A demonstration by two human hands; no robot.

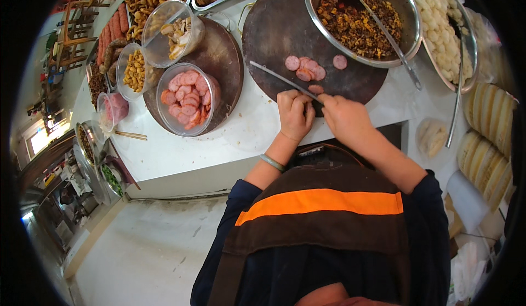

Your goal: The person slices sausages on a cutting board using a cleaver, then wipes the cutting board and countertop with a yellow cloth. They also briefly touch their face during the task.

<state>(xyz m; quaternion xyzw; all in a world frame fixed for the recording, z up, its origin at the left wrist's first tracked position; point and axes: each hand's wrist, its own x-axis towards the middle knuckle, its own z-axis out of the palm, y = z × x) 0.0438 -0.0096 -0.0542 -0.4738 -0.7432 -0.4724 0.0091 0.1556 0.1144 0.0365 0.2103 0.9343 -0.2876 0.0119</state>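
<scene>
My right hand (345, 114) is closed around the handle of a knife (283, 79), whose blade points to the upper left over a dark round chopping board (271, 30). Close beside it, at the board's near edge, my left hand (295, 114) has its fingers curled down; whatever lies under them is hidden. One sausage slice (316, 89) lies by the blade. Several pink sausage slices (310, 69) overlap farther up the board, and a single slice (340, 62) lies to their right. Left of the board, a clear plastic tub (160, 100) holds many sausage slices.
A steel bowl (417, 38) of chopped filling with a ladle (380, 24) overlaps the board's right side. Farther right stands a tray (472, 65) of pale food with tongs. A second round board (230, 63) bears plastic tubs. Chopsticks (131, 135) lie near the table's left edge.
</scene>
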